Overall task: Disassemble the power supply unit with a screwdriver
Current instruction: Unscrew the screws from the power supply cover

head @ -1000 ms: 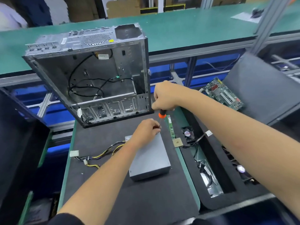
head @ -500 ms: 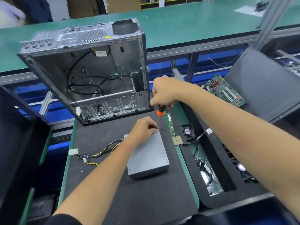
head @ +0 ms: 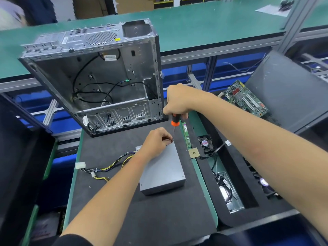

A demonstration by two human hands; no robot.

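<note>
Electronics teardown workshop, assembly-line style. Gutted PC case (head: 99,80) stands open on a black mat (head: 142,210); long green benches (head: 195,27) on aluminium framing run behind the case. Right of the case: motherboard (head: 245,99), RAM stick (head: 186,134), CPU chip (head: 194,153), fan (head: 205,143) in foam trays.

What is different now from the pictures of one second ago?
Little changed. The right hand raised the orange-and-black screwdriver, so more shaft shows, with the tip at the far corner of the grey metal power supply box. The left hand stays there.
</note>
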